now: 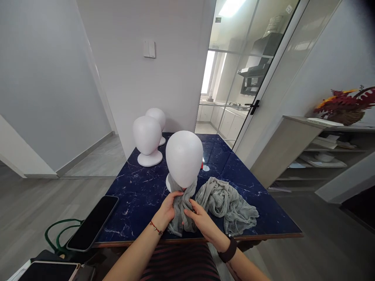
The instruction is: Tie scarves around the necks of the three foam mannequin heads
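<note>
A white mannequin head [184,156] stands upright near the front of the table. Grey scarf fabric [183,208] wraps around its neck, and its ends hang down at the front. Just below the chin, my left hand [170,207] pinches the fabric from the left side. My right hand [200,218] grips it a little lower, from the right, thumb on top. Folds hide some of the fingertips. Beside my right hand lies a bunched heap of grey fabric [219,199]; whether it joins the piece at the neck I cannot tell.
Two more mannequin heads, a nearer one [147,134] and a farther one [156,117], stand at the back left of the dark blue marbled table [131,207]. A black phone [93,222] lies at its left edge. Behind are a wall and a glass door [231,78].
</note>
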Available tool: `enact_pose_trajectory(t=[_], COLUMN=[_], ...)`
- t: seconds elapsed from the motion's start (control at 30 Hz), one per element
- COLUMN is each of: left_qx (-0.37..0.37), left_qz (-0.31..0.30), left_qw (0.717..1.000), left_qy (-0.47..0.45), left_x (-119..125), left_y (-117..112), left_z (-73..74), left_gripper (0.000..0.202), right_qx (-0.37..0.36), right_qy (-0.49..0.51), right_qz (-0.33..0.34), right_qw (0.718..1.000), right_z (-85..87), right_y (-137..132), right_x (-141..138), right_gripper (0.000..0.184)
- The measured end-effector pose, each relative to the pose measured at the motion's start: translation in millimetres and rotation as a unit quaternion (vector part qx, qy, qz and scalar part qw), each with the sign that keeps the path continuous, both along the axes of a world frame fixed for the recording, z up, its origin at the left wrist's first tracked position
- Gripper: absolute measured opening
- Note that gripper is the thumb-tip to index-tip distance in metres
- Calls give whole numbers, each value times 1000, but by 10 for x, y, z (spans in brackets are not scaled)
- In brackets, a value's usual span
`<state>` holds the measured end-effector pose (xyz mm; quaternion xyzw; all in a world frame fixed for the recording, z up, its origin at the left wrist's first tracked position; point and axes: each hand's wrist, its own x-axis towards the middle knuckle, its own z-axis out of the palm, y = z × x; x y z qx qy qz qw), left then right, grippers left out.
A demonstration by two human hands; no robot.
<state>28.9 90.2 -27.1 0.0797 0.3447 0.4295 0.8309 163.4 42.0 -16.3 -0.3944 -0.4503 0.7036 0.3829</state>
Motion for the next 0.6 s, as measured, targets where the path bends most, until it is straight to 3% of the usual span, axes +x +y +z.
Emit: enact_pose_trajectory(t=[0.1, 0.27, 0.4, 0.5, 0.6], left_qx=[8, 36, 14, 0, 1], left_qz=[9, 74, 73, 73, 90], left_qw=[999, 992, 992, 993, 990], left_qy=[52, 98, 101, 97, 105], left_x=[41, 116, 136, 143, 149], left_y=[-27, -43, -32, -20, -3], left_z=[3, 31, 45, 39, 13], left_gripper=[12, 21, 16, 17, 23], right_qx=[10, 60, 50, 20, 21], right_qy=[-14, -40, -39, -60, -134], right_qz=[-5, 0, 28, 49, 110], right_qw=[1000, 997, 998, 997, 985], right_z=[-6, -16, 45, 217, 550], right_y=[18, 23, -31, -111, -224], right_x=[-22, -30, 101, 318, 644], right_gripper=[45, 37, 49, 65, 73])
